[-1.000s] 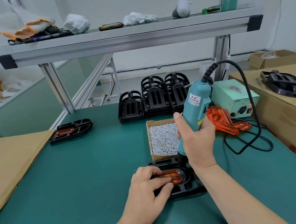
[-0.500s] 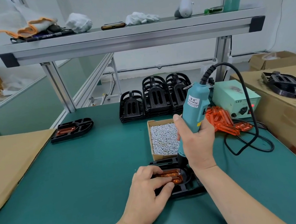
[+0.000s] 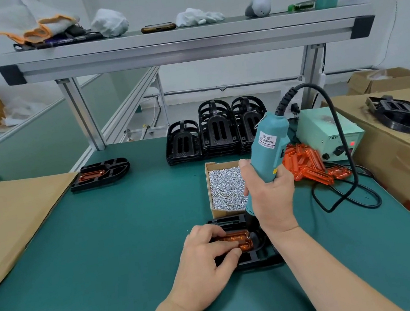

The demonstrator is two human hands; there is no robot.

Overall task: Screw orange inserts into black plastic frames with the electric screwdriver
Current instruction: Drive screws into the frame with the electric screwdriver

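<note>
Insert (image 3: pixel 239 240): orange, seated in the frame (image 3: pixel 257 260), which lies flat on the green table (image 3: pixel 106 250) at near centre, just in front of the screw box (image 3: pixel 226 186). The left hand (image 3: pixel 207 264) holds the insert down, with its fingers (image 3: pixel 222 242) bent and close together across the top and its thumb against the near edge. The right hand (image 3: pixel 271 198) is wrapped round the screwdriver (image 3: pixel 270 145), which stands nearly upright with a slight lean. The bit is hidden behind the wrist, so contact with a screw cannot be confirmed.

Risks, as judged:
1. The lean of the tool may let the bit ride out of the screw head, scarring the insert or driving the screw crooked.
2. The left fingertips lie close to the working point, where a slipped bit could strike them.
3. Only hand pressure restrains the frame, so driving torque could turn it on the table and unseat the insert.
4. The cord (image 3: pixel 349 155) drops beside the loose inserts (image 3: pixel 309 163), where a tug could scatter them or drag the tool off line.
</note>
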